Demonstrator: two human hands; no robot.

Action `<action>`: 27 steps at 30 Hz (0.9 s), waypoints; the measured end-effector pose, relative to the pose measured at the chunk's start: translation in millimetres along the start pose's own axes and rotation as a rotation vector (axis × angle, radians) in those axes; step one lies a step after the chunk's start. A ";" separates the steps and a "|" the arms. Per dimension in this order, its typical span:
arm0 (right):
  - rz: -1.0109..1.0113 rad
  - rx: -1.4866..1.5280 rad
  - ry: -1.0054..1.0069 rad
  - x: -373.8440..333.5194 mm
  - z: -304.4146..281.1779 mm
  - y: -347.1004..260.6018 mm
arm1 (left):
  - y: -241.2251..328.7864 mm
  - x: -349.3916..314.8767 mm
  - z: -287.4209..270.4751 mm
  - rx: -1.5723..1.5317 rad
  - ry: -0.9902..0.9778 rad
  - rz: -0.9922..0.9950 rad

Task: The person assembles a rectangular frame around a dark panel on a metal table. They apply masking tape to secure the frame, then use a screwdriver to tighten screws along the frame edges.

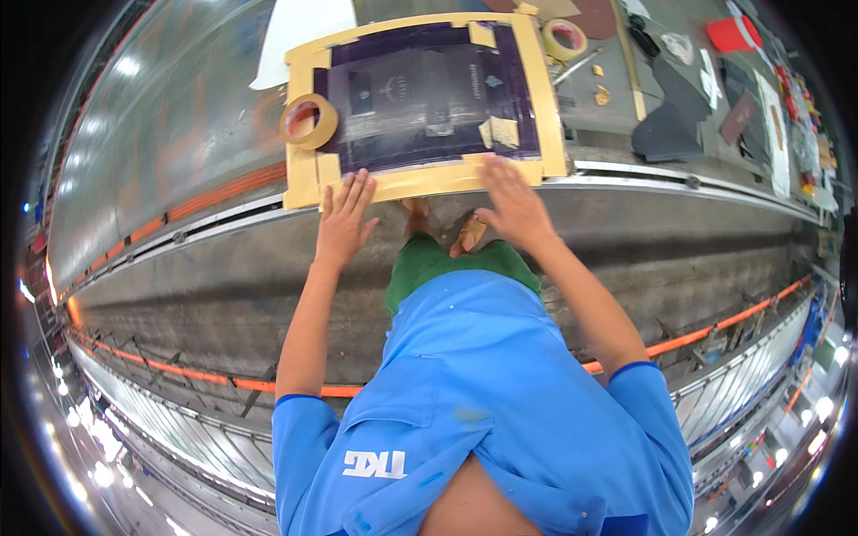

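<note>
At the table's near edge lies a printing screen: a dark purple, see-through mesh (407, 103) inside a frame (420, 184) covered with tan masking tape. My left hand (343, 223) rests its outstretched fingers on the near left part of the taped border. Further right, my right hand (518, 207) has its fingers stretched out over the near border, slightly blurred. Neither hand holds anything. A roll of masking tape (325, 130) sits on the frame's left side. Torn tape pieces (502, 132) stick to the mesh near its right corners.
Another tape roll (574, 54) stands beside the frame's far right corner. To the right lie dark sheet scraps (670, 116), a red container (735, 34) and a brown piece (738, 118). A white sheet (299, 36) is behind. A metal rail (661, 173) edges the table.
</note>
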State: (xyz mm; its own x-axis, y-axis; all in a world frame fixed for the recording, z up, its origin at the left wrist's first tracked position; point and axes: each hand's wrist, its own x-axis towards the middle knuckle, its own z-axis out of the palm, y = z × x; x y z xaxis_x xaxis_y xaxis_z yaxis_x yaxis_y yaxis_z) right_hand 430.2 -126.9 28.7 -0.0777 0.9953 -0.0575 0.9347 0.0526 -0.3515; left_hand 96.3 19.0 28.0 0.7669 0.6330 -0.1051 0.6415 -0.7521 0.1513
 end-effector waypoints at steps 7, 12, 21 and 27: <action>0.062 -0.158 -0.048 -21.1 -17.6 19.7 | -50.1 -46.7 -24.7 0.248 -0.077 -0.190; 0.011 0.022 0.090 4.7 -11.4 15.7 | -42.9 -45.8 -35.4 -0.131 0.206 -0.170; -0.355 -0.117 0.020 125.8 11.1 -6.7 | -12.5 92.0 -0.9 0.008 0.060 0.207; -0.386 -0.173 -0.040 127.5 14.8 -1.8 | -11.0 90.8 5.5 0.040 0.063 0.231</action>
State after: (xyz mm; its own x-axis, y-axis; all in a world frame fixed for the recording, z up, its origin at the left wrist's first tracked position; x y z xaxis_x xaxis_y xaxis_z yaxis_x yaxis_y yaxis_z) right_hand 413.5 -1.3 8.2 -0.4438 0.8961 0.0105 0.8785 0.4373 -0.1923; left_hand 158.9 83.7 11.4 0.8916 0.4527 -0.0101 0.4503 -0.8841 0.1247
